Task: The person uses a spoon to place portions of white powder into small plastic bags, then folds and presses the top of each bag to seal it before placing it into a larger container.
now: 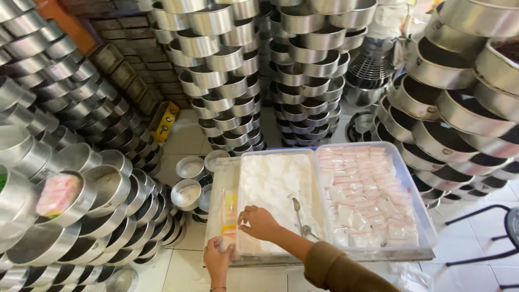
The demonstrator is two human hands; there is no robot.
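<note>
My left hand rests at the near left corner of a clear plastic tub, touching a small clear bag beside its wall. My right hand, in a brown sleeve, reaches over the tub's near edge, fingers bent on the rim above the white powder inside. Two metal spoons lie in the powder just right of that hand. A second clear tub to the right holds several small sealed bags of white powder with pink tops. Whether either hand grips anything is unclear.
Tall stacks of round metal baking tins rise on every side. A few loose tins sit on the tiled floor left of the tubs. A tin with pink bags is at left. A black stool leg stands at right.
</note>
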